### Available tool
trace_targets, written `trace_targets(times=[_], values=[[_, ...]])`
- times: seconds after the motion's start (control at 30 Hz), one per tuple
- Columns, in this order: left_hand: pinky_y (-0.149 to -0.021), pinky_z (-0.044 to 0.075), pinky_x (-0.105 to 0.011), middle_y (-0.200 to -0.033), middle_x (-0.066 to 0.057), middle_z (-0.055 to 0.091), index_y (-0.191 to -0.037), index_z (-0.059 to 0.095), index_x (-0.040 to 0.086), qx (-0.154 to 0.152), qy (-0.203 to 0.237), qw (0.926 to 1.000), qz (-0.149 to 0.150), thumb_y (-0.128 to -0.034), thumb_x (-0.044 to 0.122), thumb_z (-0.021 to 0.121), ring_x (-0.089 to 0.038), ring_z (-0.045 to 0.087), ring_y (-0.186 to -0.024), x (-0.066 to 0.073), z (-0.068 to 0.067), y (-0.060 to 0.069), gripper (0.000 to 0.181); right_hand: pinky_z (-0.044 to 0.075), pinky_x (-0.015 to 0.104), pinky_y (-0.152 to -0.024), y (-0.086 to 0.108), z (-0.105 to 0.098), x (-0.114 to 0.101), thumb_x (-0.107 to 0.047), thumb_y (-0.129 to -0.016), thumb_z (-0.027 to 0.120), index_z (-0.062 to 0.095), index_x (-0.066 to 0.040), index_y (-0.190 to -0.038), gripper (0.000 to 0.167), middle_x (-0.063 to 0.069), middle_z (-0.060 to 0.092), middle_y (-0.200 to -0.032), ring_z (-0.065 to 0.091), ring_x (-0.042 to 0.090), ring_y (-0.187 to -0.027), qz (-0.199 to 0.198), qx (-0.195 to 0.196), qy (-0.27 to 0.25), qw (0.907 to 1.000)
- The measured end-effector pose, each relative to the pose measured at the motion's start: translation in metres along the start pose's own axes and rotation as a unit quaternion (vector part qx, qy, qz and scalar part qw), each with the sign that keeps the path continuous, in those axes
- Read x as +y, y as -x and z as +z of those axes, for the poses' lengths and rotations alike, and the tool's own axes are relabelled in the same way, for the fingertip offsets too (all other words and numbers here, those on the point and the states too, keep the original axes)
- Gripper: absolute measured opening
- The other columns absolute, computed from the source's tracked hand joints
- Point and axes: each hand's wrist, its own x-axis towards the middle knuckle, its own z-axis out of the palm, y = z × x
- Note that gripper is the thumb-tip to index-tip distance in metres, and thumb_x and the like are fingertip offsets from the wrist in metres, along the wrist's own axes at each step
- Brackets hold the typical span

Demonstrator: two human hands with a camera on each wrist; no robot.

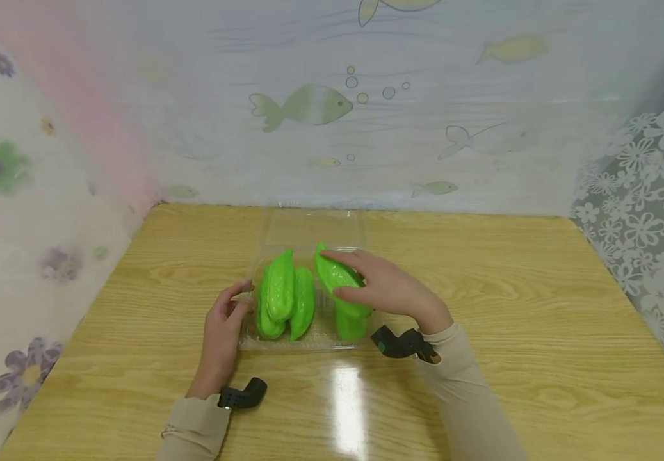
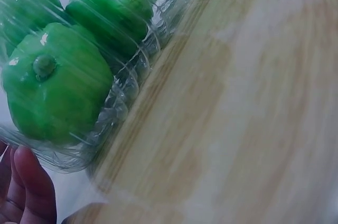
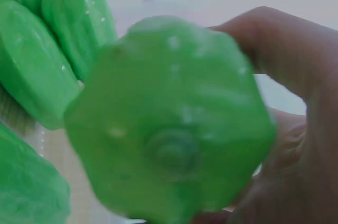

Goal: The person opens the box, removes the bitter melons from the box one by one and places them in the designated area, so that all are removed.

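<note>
My right hand (image 1: 392, 285) grips a bright green, ribbed bitter melon (image 1: 336, 272) with a pointed tip. It is held tilted above the right part of a clear plastic box (image 1: 314, 344). In the right wrist view its rounded stem end (image 3: 171, 123) fills the middle, with thumb and fingers around it. Below it in the box another melon (image 1: 350, 324) is partly hidden. More melons (image 1: 280, 288) lie piled in the box's left half, tips pointing away. At the box's left edge my left hand (image 1: 225, 326) holds the rim between thumb and fingers.
The box's clear lid (image 1: 314, 227) stands open at the far side. A wooden table (image 1: 493, 384) lies beneath, ending at a wall covering (image 1: 308, 153) with printed fish. A flowered covering (image 1: 26, 256) borders the left side, and a lacy one (image 1: 654, 230) the right.
</note>
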Motion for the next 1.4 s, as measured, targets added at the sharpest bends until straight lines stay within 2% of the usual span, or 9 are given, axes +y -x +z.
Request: trace_targets(times=[0.13,0.37,0.53,0.67,0.9,1.0,1.23,1.4], values=[[-0.075,0.040,-0.026,-0.119,-0.004,0.053,-0.121,0.052,0.010,0.003,-0.003,1.0000,0.003,-0.0916,0.017,0.050,-0.029,0.051,-0.093,0.008,0.001,0.004,0.031,0.038,0.032,-0.086,-0.001,-0.001,-0.001,-0.041,-0.086,0.053,0.031,-0.034,-0.138,0.056,-0.008,0.042,-0.128,0.044,0.008,-0.106,-0.003,0.009,-0.016,0.9998],[-0.074,0.040,-0.026,-0.119,-0.007,0.053,-0.122,0.052,0.009,0.004,-0.013,0.9999,0.008,-0.0919,0.015,0.048,-0.029,0.051,-0.092,0.017,0.001,0.007,0.031,0.037,0.036,-0.087,-0.002,-0.004,-0.002,-0.036,-0.088,0.049,0.025,-0.037,-0.139,0.057,-0.008,0.041,-0.130,0.044,0.010,-0.107,0.003,0.022,-0.028,0.9994],[-0.075,0.041,-0.027,-0.119,-0.007,0.053,-0.122,0.052,0.008,0.005,-0.011,0.9999,0.009,-0.0918,0.015,0.048,-0.029,0.051,-0.092,0.017,0.001,0.006,0.031,0.037,0.037,-0.086,-0.002,-0.006,0.002,-0.032,-0.089,0.047,0.026,-0.038,-0.139,0.055,-0.008,0.040,-0.131,0.044,0.012,-0.106,0.000,0.043,-0.047,0.9980],[-0.075,0.041,-0.026,-0.119,-0.007,0.053,-0.122,0.052,0.008,0.007,-0.010,0.9999,0.005,-0.0915,0.015,0.049,-0.029,0.051,-0.092,0.017,0.001,0.006,0.031,0.039,0.038,-0.084,-0.002,-0.008,0.006,-0.039,-0.091,0.044,0.027,-0.039,-0.138,0.050,-0.008,0.041,-0.131,0.046,0.014,-0.104,0.003,0.057,-0.074,0.9957],[-0.075,0.041,-0.026,-0.118,-0.005,0.054,-0.121,0.052,0.009,0.006,-0.005,1.0000,0.001,-0.0914,0.016,0.050,-0.030,0.051,-0.092,0.018,0.001,0.006,0.030,0.037,0.042,-0.088,0.000,-0.013,0.009,-0.055,-0.086,0.044,0.025,-0.044,-0.135,0.053,-0.006,0.043,-0.130,0.043,0.015,-0.114,0.057,0.078,-0.083,0.9919],[-0.075,0.041,-0.026,-0.119,-0.004,0.053,-0.121,0.052,0.010,0.003,-0.001,1.0000,-0.004,-0.0916,0.016,0.049,-0.029,0.051,-0.093,0.016,0.002,0.006,0.031,0.037,0.043,-0.088,0.001,-0.015,0.012,-0.055,-0.086,0.044,0.025,-0.044,-0.135,0.054,-0.006,0.043,-0.130,0.043,0.015,-0.114,0.069,0.083,-0.096,0.9895],[-0.074,0.041,-0.024,-0.119,-0.004,0.053,-0.121,0.052,0.009,0.004,-0.003,1.0000,-0.003,-0.0914,0.015,0.049,-0.029,0.052,-0.092,0.015,0.002,0.007,0.030,0.043,0.040,-0.079,0.003,-0.018,0.024,-0.053,-0.088,0.043,0.025,-0.044,-0.135,0.052,0.001,0.047,-0.122,0.050,0.019,-0.104,0.079,0.089,-0.110,0.9868],[-0.074,0.041,-0.025,-0.119,-0.003,0.053,-0.121,0.052,0.010,0.003,-0.007,1.0000,0.000,-0.0915,0.016,0.049,-0.028,0.052,-0.092,0.014,0.002,0.006,0.030,0.044,0.040,-0.078,0.006,-0.022,0.028,-0.052,-0.088,0.043,0.027,-0.041,-0.136,0.052,0.003,0.046,-0.125,0.051,0.021,-0.104,0.082,0.092,-0.139,0.9826]])
